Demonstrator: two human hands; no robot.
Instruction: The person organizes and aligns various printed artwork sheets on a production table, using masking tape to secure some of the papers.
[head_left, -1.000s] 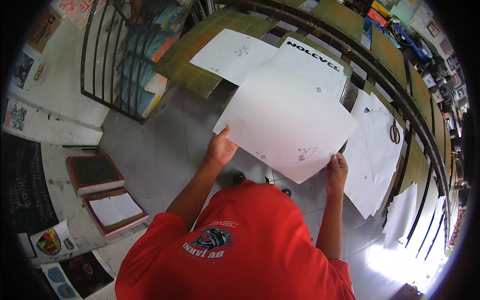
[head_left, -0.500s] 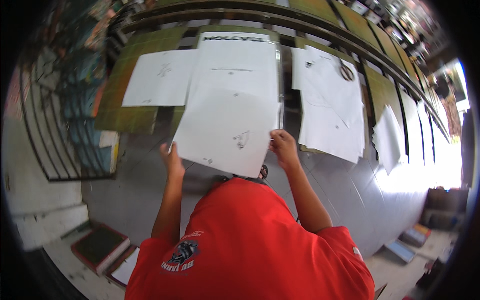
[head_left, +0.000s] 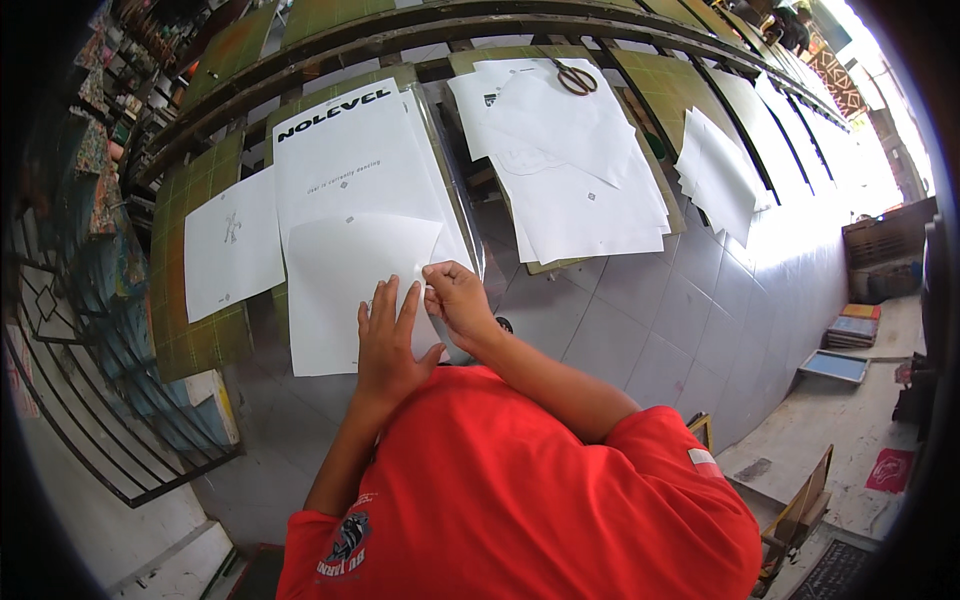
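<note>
Left hand [head_left: 392, 345], fingers spread, lies on the curling white sheet [head_left: 350, 255]; right hand [head_left: 455, 300], thumb and fingertips together, pinches its edge. Sheet: left of the scissors [head_left: 575, 79], nearer the person.

The nearest sheet [head_left: 340, 265] is thin white paper, smooth and matt, softly shaded where it curls. The lettered sheet [head_left: 370, 150] beyond it looks like the same plain stock — dull white, its black print without shine. A clear strip [head_left: 461, 205] along its right has the gloss of plastic film. The green boards [head_left: 185, 345] look scuffed, with brown stains. The scissors [head_left: 577, 80] have smooth, dark handles. The grille [head_left: 185, 478] is dark metal; the red shirt [head_left: 530, 480], matt cloth; the floor [head_left: 620, 320], smooth grey tile — glaring where light strikes.
</note>
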